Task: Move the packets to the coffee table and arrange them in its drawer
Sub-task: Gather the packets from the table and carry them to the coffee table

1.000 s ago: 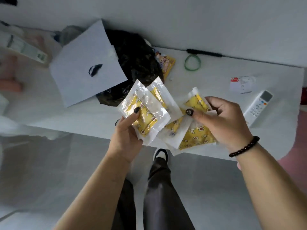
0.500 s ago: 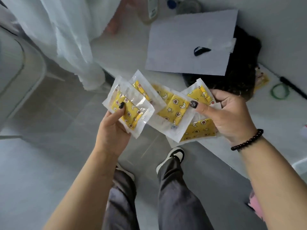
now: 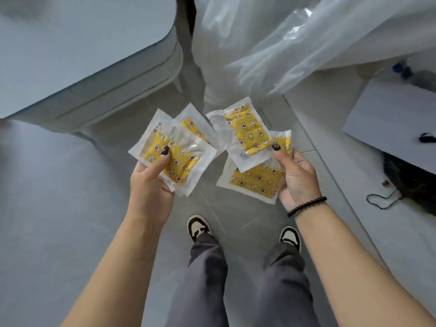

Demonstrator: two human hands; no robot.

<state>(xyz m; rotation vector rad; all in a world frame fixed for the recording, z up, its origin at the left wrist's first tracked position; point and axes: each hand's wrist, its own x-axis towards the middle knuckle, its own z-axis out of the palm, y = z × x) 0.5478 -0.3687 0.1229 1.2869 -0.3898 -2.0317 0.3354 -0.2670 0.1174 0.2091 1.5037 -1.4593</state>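
Item: yellow-patterned packets in clear wrappers, held in 2 fans above the grey tiled floor (image 3: 236, 208). Left hand (image 3: 151, 185): 2 overlapping packets (image 3: 174, 152) pinched, thumb pressed on top. Right hand (image 3: 297, 178): 3 packets (image 3: 250, 161) gripped, thumb on the upper one; a black bead bracelet (image 3: 306, 206) is worn at the wrist. The 2 fans are held just apart. A white table (image 3: 401, 232) is seen at right, clear plastic sheeting (image 3: 271, 43) above

The packets (image 3: 173, 159) are clear with yellow pads printed with white flowers and moons; below them, grey trousers (image 3: 203, 279) and black-and-cream shoes (image 3: 197, 227).
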